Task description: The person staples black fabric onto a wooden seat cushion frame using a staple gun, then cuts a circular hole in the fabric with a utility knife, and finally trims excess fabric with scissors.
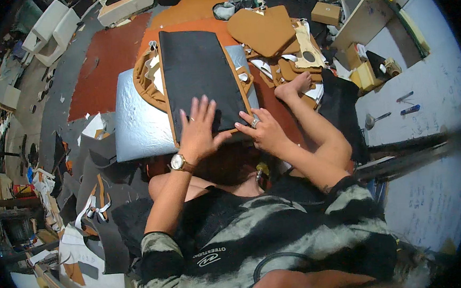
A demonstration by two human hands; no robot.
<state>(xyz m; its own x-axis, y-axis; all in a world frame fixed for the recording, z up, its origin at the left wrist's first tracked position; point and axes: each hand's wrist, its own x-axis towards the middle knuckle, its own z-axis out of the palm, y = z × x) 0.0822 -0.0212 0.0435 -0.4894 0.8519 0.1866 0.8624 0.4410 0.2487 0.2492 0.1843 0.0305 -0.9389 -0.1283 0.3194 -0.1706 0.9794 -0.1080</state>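
Head: hands (199,131) apparently at panel (199,74) edge

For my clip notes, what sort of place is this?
Probably an upholstery or similar workshop: a black panel with brown edging lies in the middle, tan shaped panels are piled to its right, and dark grey sheet offcuts lie at the left.

Even light, dark rim

Moderate, cool light comes from a source out of view, leaving the white board (424,90) pale and bluish. The silver pad (138,121) gleams along its wrinkles; the black panel (195,66) reflects little. Shadow pools below the pad. The left hand (200,130) and right hand (267,133) look fairly sharp; detail smears toward the edges. Fisheye distortion bends straight lines, and the corners are black.
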